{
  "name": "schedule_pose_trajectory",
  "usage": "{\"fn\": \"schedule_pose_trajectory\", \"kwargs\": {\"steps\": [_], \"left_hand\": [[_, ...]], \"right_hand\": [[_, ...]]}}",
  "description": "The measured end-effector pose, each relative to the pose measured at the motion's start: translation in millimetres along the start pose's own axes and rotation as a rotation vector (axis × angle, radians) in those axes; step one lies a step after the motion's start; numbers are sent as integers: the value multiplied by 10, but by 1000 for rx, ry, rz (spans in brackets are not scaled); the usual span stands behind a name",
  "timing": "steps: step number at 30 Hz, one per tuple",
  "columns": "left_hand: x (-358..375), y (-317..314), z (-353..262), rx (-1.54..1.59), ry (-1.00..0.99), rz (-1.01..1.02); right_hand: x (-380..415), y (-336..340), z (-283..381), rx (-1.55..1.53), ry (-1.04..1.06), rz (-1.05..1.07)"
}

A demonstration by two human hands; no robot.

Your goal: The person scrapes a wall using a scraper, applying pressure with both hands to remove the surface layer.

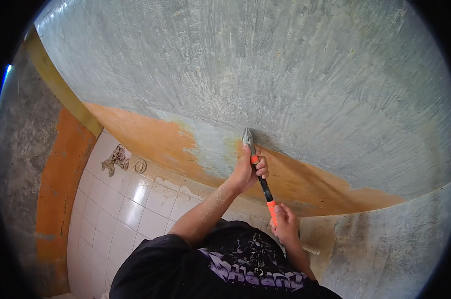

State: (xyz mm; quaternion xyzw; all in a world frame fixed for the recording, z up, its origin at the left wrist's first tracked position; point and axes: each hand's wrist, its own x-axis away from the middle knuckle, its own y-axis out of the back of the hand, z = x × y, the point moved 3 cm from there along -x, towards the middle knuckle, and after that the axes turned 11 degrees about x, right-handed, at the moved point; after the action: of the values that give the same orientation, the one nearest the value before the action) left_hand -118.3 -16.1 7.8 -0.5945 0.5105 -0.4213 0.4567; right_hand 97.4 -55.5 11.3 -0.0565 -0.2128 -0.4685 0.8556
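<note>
A long-handled scraper (264,187) with a grey metal head and a black and orange handle slants across the wall's lower part. My left hand (249,171) is wrapped around its upper shaft, with the thumb lying along it just below the head. Lower down, my right hand (286,225) grips the orange end of the handle. The scraper's head touches, or nearly touches, the wall (265,70) where grey plaster meets an orange painted band (140,133). Beside the head, a patch of that band shows bare grey. Pale dust clings to my left forearm.
White floor tiles (135,202) lie below on the left, with debris along the wall's foot. A crumpled rag (116,159) and a ring that looks like a tape roll (140,166) rest there. Another grey and orange wall (61,184) stands at the left.
</note>
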Motion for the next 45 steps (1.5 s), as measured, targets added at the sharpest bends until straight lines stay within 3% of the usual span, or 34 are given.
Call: {"fn": "schedule_pose_trajectory", "kwargs": {"steps": [5,9,12,21,30,35,45], "left_hand": [[0,-167,196,-34,17,-71],[-21,32,-23,71,-59,-69],[34,46,-167,-15,-79,-15],[-41,-190,433,-39,141,7],[-82,-22,360,-36,40,-1],[-108,-31,519,-35,102,-11],[-107,-42,467,-37,42,-35]], "right_hand": [[116,163,-9,-80,-1,-24],[-48,-25,33,-35,31,-17],[-68,-195,22,-54,43,42],[270,317,-87,-74,-23,-9],[101,320,-141,-18,-15,41],[110,412,-240,-2,9,-12],[71,363,-227,24,-4,-35]]}}
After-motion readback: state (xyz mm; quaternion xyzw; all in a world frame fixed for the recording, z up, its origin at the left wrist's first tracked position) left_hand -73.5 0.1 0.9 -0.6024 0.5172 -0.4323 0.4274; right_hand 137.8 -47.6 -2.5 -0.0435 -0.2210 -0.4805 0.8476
